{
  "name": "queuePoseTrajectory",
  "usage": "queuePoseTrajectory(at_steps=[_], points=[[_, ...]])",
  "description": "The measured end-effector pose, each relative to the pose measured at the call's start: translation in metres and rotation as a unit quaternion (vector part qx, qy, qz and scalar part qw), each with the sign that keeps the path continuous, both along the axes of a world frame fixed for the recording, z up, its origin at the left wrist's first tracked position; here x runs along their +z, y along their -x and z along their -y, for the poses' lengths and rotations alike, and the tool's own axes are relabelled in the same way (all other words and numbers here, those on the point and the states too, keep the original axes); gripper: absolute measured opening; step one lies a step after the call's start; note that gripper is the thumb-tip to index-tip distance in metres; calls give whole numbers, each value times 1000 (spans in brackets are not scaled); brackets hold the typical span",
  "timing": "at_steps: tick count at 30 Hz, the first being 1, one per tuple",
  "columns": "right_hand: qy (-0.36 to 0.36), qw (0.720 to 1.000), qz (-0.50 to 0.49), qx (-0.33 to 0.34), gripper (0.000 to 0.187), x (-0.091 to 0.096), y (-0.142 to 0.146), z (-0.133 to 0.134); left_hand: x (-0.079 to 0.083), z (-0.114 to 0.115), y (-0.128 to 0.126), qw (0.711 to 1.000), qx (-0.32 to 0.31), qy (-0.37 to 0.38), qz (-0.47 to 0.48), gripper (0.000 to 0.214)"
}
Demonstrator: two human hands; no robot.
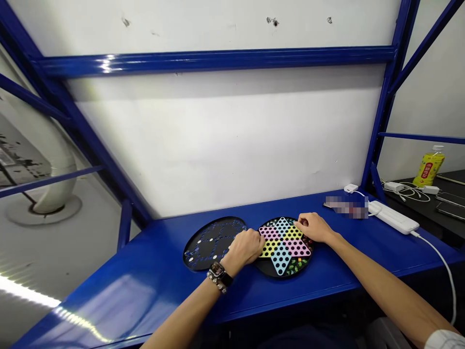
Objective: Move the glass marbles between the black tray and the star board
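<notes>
Blue tabletop: black round tray midway between front and back edges, star-patterned board lying on it. Left hand at board's left edge, fingers curled; whether gripping, cannot tell. Right hand at tray's far right rim, thumb and finger close together; anything between, cannot tell. Black disc beside tray, toward left edge. Toward right edge, white power strip; farther, white adapter by back edge. Beyond right edge, yellow bottle.

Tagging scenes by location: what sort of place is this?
Probably an indoor workstation: a blue metal frame above a blue tabletop, with a white power strip on it.
</notes>
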State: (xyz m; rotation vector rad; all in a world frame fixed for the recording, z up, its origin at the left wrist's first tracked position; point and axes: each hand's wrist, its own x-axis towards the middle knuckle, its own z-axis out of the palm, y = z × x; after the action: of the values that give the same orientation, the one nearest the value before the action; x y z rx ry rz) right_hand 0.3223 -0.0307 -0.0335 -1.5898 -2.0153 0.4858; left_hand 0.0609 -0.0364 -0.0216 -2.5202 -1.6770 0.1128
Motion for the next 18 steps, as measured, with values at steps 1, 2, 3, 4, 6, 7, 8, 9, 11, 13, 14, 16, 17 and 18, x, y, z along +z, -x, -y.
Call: queuePoseTrajectory(at_steps=[1, 2, 3, 4, 6, 7, 8, 9, 11, 13, 14, 16, 17, 18], points=[[0, 1000, 0, 1, 31, 0, 0, 0, 1, 0, 0, 1000, 5, 1, 4, 51], [-1, 1000, 0, 3, 31, -1, 0, -1, 1, -1, -1, 1000, 14, 1, 8, 51], [-2, 1000, 0, 3, 31, -1, 0, -1, 2, -1, -1, 1000, 24, 3, 14, 51], [-3, 1000, 1, 4, 31, -2, 0, -2, 2, 0, -1, 999, 33, 5, 19, 51], [-3, 1000, 2, 5, 30, -2, 0, -2, 1, 0, -1, 999, 45, 9, 28, 50], [-4, 1000, 3, 7, 30, -2, 0, -2, 1, 0, -1, 998, 47, 10, 31, 50], [-4, 1000, 2, 8, 30, -2, 0, -2, 0, 0, 0, 998, 46, 10, 33, 49], [-3, 1000, 1, 10, 30, -2, 0, -1, 0, 0, 0, 998, 47, 9, 34, 47], [-2, 1000, 0, 11, 30, -1, 0, -1, -1, -1, 0, 998, 52, 12, 39, 45], [0, 1000, 1, 7, 30, 0, 0, 0, -1, -1, 0, 997, 56, 17, 44, 44], [1, 1000, 1, 6, 29, 0, 0, 0, -1, -2, -1, 997, 56, 17, 45, 45], [1, 1000, 2, 6, 29, 0, 0, 0, 0, -2, -1, 997, 56, 8, 45, 48], [1, 1000, 2, 7, 28, 0, 1, 0, 1, -2, -2, 997, 57, 1, 42, 49], [1, 1000, 2, 9, 28, 0, 1, 0, 1, -3, -2, 997, 61, -7, 38, 51]])
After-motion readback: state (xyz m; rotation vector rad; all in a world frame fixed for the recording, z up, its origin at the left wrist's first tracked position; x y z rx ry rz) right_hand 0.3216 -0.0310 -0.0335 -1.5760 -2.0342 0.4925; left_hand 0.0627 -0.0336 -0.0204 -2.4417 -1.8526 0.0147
